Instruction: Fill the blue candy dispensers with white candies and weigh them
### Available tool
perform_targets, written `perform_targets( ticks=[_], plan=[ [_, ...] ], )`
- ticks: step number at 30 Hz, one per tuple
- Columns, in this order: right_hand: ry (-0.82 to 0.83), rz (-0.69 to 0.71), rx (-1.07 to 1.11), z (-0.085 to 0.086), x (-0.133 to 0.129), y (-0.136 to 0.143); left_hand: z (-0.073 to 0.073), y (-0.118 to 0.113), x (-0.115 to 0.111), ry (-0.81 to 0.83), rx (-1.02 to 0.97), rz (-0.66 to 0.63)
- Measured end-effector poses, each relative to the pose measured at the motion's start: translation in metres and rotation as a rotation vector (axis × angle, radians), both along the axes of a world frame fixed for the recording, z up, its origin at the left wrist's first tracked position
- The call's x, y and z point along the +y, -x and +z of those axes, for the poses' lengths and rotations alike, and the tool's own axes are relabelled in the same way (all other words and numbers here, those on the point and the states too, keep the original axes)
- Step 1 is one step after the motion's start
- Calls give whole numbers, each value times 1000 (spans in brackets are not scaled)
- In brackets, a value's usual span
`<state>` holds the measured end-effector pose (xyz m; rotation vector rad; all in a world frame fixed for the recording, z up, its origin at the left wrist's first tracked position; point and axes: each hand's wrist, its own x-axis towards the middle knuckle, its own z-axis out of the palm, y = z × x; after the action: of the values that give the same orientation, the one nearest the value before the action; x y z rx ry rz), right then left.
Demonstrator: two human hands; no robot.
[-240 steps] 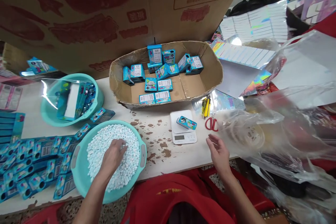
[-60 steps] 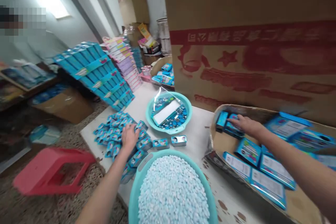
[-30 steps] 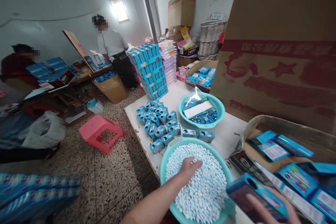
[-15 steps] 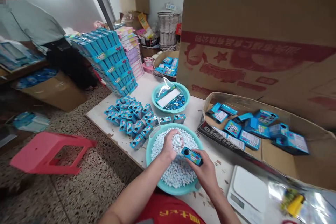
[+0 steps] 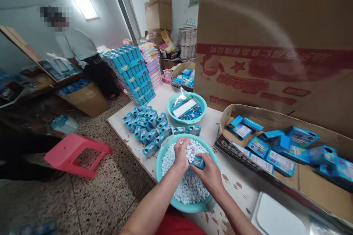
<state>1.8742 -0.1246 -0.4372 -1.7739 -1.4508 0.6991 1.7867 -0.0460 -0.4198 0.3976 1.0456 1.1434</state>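
Note:
My left hand [image 5: 181, 156] is cupped around a handful of white candies [image 5: 190, 153]. Beside it my right hand [image 5: 209, 171] grips a small blue candy box [image 5: 198, 162], its near end against the left hand's candies; the round hole in its top is hidden. Both hands are over a turquoise basin [image 5: 159, 169] full of small white candies [image 5: 190, 191]. Left of the basin stand several small blue boxes [image 5: 149, 125] with dark round holes in their tops. Two more boxes [image 5: 194, 130] stand just behind the rim.
A second turquoise basin [image 5: 204, 108] holds a clear bag and small blue pieces. To the right are an open carton [image 5: 278, 187] of blue boxes and a white scale [image 5: 278, 216]. Stacked blue packs [image 5: 135, 77] rise behind. A red stool [image 5: 63, 150] and another person [image 5: 79, 47] are at left.
The blue box has moved up against the candies in my left hand, and its hole no longer shows. My view has swung left, bringing more of the other person into sight.

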Motion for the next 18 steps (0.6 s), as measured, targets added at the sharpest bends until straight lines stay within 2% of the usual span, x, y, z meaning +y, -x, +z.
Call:
perform_targets(
  ticks=[7, 18],
  plan=[
    [-8, 46, 56, -1, 7, -10, 0, -5, -1, -106, 60, 52],
    [19, 124, 94, 8, 21, -23, 8, -13, 2, -149, 106, 134]
  ],
)
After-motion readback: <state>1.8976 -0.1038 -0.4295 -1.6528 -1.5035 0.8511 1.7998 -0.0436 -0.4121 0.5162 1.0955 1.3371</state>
